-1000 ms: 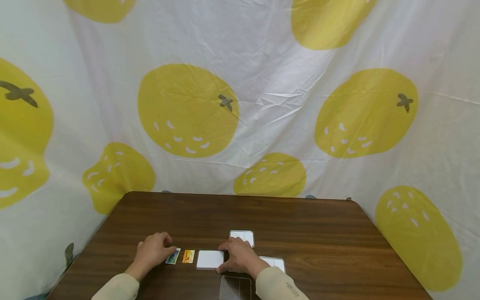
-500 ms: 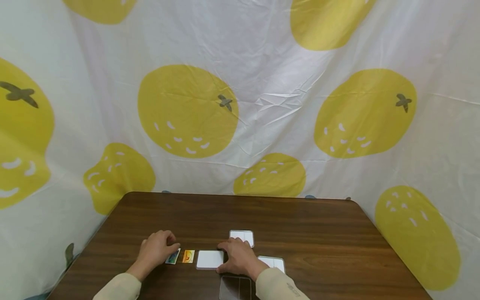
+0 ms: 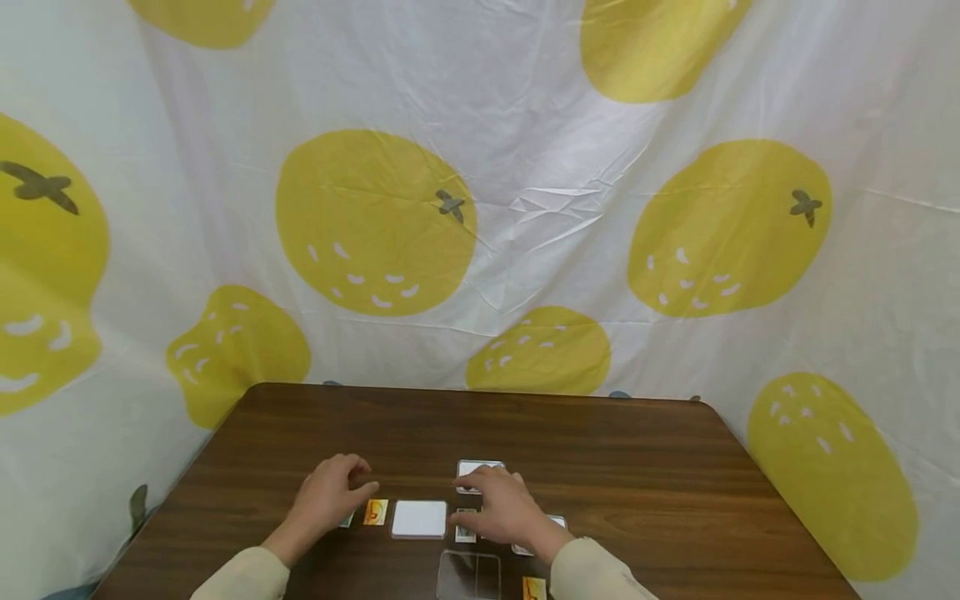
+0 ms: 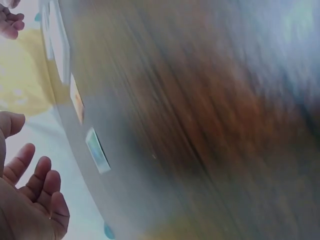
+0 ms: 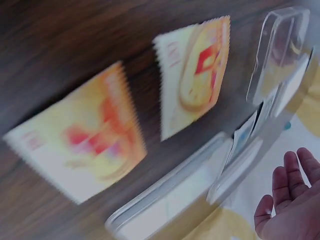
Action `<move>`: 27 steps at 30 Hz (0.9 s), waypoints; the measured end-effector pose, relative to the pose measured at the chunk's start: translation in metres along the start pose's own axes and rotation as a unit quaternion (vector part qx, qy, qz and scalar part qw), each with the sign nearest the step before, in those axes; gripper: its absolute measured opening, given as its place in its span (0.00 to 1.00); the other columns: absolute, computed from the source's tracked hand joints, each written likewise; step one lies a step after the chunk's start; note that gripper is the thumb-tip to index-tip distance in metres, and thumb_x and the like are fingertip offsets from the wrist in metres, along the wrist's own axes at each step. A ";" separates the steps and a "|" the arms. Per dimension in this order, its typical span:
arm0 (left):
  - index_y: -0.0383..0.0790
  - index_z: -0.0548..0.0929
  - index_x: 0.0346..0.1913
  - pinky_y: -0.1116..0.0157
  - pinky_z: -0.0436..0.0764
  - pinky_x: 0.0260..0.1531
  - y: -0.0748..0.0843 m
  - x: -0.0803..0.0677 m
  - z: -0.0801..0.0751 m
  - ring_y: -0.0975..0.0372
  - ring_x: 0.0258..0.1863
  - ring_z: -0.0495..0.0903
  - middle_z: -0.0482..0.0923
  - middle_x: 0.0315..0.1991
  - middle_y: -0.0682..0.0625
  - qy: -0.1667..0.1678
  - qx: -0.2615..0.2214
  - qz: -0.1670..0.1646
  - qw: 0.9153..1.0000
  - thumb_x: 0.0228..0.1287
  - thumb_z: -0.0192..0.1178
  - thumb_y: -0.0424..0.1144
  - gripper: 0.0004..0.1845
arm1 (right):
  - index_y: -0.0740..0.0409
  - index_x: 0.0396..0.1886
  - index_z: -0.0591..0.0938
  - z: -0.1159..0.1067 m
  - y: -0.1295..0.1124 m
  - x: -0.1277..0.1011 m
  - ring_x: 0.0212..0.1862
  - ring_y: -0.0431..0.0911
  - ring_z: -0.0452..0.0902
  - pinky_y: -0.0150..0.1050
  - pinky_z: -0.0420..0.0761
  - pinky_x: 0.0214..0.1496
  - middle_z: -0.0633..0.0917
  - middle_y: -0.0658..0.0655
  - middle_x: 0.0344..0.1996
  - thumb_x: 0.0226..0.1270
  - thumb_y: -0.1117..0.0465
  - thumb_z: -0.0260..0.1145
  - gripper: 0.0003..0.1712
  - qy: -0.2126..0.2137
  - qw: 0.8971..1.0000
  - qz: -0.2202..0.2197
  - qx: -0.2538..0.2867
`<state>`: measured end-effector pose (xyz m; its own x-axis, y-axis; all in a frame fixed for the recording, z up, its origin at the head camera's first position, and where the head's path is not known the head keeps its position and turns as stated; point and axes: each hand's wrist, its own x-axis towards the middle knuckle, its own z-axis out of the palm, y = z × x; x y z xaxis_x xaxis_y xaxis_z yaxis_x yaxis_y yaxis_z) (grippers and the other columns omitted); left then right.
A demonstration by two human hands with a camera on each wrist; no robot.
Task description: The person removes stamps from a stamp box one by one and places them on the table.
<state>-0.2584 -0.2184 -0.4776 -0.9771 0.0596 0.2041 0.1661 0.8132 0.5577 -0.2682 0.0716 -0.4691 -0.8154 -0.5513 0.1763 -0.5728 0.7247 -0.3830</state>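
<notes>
My left hand (image 3: pixel 330 496), fingers loosely bent and holding nothing, hovers over the row of stamps. Beneath its wrist, mostly covered in the head view, a blue-green stamp (image 4: pixel 97 151) lies on the table. An orange-yellow stamp (image 3: pixel 376 512) sits between it and a white-filled clear case (image 3: pixel 419 518). To the right, my right hand (image 3: pixel 501 504) reaches over the cases with thumb and fingers apart and nothing gripped. Below its thumb is a greyish stamp (image 3: pixel 466 532). The right wrist view shows two orange stamps with perforated edges, one nearer (image 5: pixel 85 140) and one farther (image 5: pixel 197 72).
A transparent lid or case (image 3: pixel 468 575) lies toward the front. Another white-filled case (image 3: pixel 480 463) is at the back, partly behind the right fingers, and a third (image 3: pixel 520 550) is under the right wrist. The brown wooden table (image 3: pixel 637 467) meets a lemon-print curtain (image 3: pixel 540 208).
My left hand has lifted off the blue-green stamp and shifted right. My right hand has moved right, away from the white case, uncovering the greyish stamp; an orange stamp now shows near the front.
</notes>
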 end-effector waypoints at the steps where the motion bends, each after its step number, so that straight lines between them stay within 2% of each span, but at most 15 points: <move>1: 0.39 0.85 0.43 0.51 0.76 0.39 0.003 -0.001 0.001 0.57 0.38 0.77 0.80 0.37 0.50 -0.003 -0.008 0.004 1.000 0.59 0.70 0.44 0.13 | 0.52 0.56 0.84 -0.002 0.002 -0.002 0.56 0.49 0.75 0.49 0.68 0.49 0.82 0.49 0.49 0.59 0.44 0.70 0.28 0.003 1.000 0.000 0.001; 8: 0.37 0.83 0.44 0.61 0.73 0.34 0.017 -0.015 0.013 0.59 0.34 0.73 0.76 0.34 0.50 -0.035 -0.072 0.060 0.995 0.56 0.74 0.44 0.18 | 0.53 0.55 0.84 -0.013 0.012 -0.025 0.52 0.49 0.75 0.49 0.68 0.49 0.84 0.50 0.48 0.58 0.44 0.71 0.28 -0.008 1.000 -0.005 0.010; 12: 0.36 0.82 0.45 0.62 0.75 0.35 0.024 -0.026 0.024 0.58 0.35 0.74 0.76 0.35 0.50 -0.064 -0.089 0.110 0.988 0.54 0.74 0.46 0.21 | 0.52 0.55 0.84 -0.014 0.014 -0.039 0.53 0.48 0.75 0.48 0.69 0.50 0.84 0.48 0.48 0.56 0.43 0.73 0.29 -0.012 1.000 -0.011 0.001; 16: 0.36 0.81 0.48 0.62 0.75 0.35 0.030 -0.034 0.033 0.59 0.36 0.74 0.76 0.37 0.50 -0.103 -0.109 0.144 0.978 0.56 0.73 0.48 0.23 | 0.52 0.54 0.84 -0.012 0.015 -0.053 0.53 0.48 0.75 0.45 0.69 0.47 0.83 0.49 0.50 0.54 0.41 0.74 0.31 -0.017 1.000 -0.020 -0.013; 22: 0.38 0.81 0.48 0.62 0.75 0.38 0.038 -0.043 0.046 0.62 0.38 0.74 0.76 0.40 0.53 -0.144 -0.138 0.168 0.965 0.54 0.74 0.48 0.23 | 0.51 0.53 0.85 -0.005 0.015 -0.070 0.52 0.44 0.75 0.46 0.71 0.48 0.83 0.47 0.47 0.52 0.39 0.75 0.32 -0.013 0.999 -0.036 -0.035; 27: 0.39 0.81 0.49 0.63 0.76 0.42 0.040 -0.045 0.055 0.65 0.40 0.74 0.76 0.41 0.55 -0.169 -0.148 0.183 0.957 0.54 0.74 0.47 0.23 | 0.48 0.52 0.85 0.001 0.016 -0.076 0.50 0.41 0.75 0.42 0.69 0.44 0.83 0.45 0.45 0.49 0.38 0.76 0.32 -0.021 0.998 -0.042 -0.046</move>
<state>-0.2152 -0.1569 -0.5089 -0.8257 0.5328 0.1853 0.4860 0.5052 0.7131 -0.2151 0.1252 -0.4893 -0.7616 -0.6267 0.1647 -0.6451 0.7095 -0.2836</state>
